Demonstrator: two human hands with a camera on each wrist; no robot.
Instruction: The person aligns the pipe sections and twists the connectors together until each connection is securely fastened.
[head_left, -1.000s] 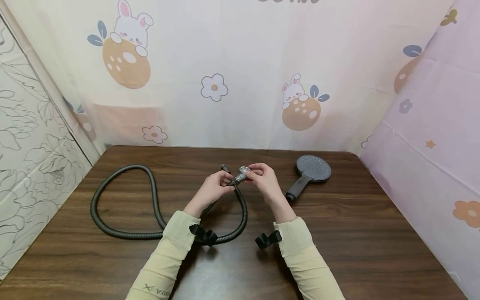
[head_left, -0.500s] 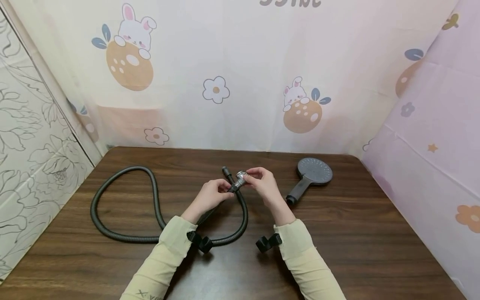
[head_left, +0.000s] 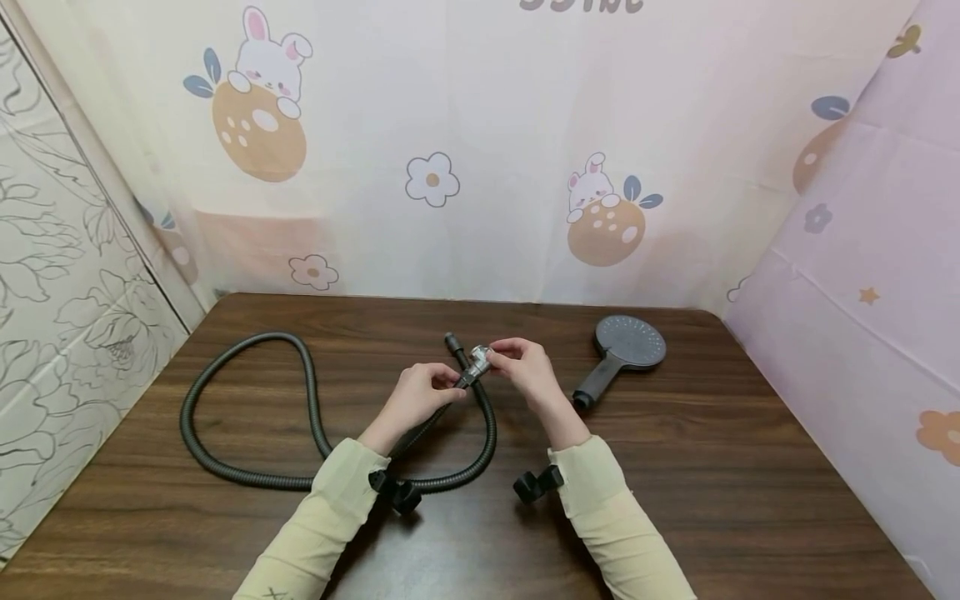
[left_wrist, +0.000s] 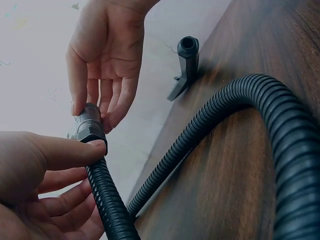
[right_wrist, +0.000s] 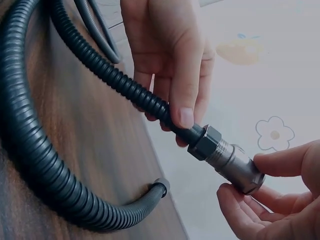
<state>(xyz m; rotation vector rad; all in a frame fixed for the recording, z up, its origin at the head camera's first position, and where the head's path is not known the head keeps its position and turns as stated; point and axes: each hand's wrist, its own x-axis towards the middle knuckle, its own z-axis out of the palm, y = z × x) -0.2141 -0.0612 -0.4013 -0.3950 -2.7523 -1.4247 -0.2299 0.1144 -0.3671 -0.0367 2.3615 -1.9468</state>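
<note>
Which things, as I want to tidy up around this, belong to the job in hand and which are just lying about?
In the job:
dark hose, pinched near one end by the left hand
silver fitting, held by the right hand

Lying about:
gray shower head, untouched, though it may be needed later

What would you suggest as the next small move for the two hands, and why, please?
I would probably twist the silver fitting slightly with the right hand, while the left hand steadies the hose. Each hand pinches its part, and threads show between the fitting and the hose's black nut, suggesting they are not fully tightened together.
</note>
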